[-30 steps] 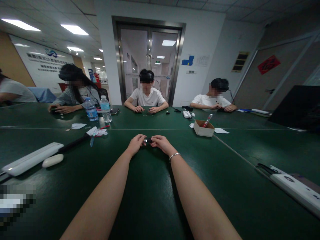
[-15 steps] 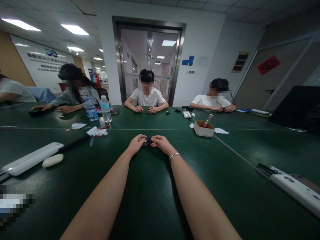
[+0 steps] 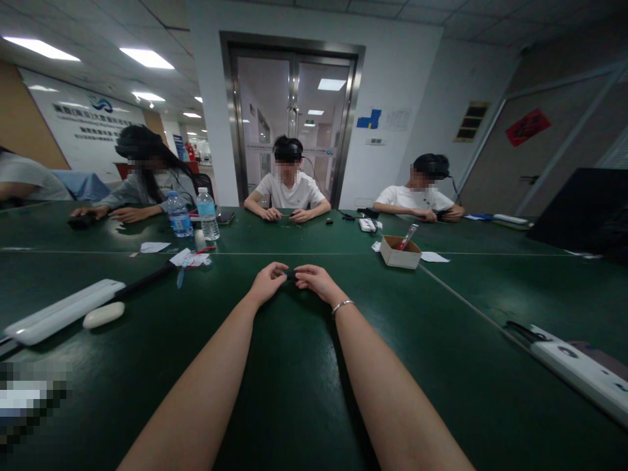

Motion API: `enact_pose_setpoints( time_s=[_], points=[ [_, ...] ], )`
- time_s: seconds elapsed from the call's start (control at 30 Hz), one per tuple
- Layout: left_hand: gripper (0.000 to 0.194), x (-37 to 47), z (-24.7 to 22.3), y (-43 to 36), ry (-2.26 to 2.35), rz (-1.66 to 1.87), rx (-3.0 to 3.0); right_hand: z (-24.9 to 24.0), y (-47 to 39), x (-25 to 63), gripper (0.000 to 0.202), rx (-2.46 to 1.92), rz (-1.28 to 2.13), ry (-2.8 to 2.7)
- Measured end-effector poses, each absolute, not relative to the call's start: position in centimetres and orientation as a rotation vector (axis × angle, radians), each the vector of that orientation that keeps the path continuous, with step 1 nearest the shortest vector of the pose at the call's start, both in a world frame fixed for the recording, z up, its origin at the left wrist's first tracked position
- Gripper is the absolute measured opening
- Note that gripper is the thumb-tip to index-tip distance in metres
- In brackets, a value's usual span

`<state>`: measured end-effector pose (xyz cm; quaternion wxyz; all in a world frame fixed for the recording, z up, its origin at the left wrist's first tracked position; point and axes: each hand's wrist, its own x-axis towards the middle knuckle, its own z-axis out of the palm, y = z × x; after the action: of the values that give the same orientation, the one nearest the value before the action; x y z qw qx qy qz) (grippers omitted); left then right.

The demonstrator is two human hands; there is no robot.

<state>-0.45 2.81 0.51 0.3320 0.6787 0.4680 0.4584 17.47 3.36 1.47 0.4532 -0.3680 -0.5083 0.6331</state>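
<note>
Both my hands meet over the green table (image 3: pixel 294 366), around a small dark object (image 3: pixel 291 275). My left hand (image 3: pixel 269 282) has its thumb and fingers closed on the object's left end. On the opposite end, my right hand (image 3: pixel 316 282) pinches it between thumb and fingertips; a silver bangle (image 3: pixel 342 306) circles that wrist. The fingers cover much of the object, and it is too small to tell its kind.
A cardboard box (image 3: pixel 400 254) holding a clear-and-red item stands right of my hands. Two water bottles (image 3: pixel 208 214) and paper scraps (image 3: pixel 190 258) lie left. Power strips (image 3: pixel 574 366) flank both sides. Several people in headsets sit opposite, including one person (image 3: pixel 289 193) directly across.
A silvery bit that showed at the small object's left end is no longer visible. My left fingers have shifted slightly; my right hand has barely moved. The person at left has moved a dark object.
</note>
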Motion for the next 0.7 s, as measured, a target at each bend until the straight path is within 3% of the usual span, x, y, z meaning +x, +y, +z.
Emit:
enact_pose_setpoints(
  time_s=[0.7],
  points=[
    [0.028,-0.26,0.51,2.89,1.196,1.154,1.680,1.38,3.35,17.46,0.018,-0.884,1.567,-1.291]
  ],
)
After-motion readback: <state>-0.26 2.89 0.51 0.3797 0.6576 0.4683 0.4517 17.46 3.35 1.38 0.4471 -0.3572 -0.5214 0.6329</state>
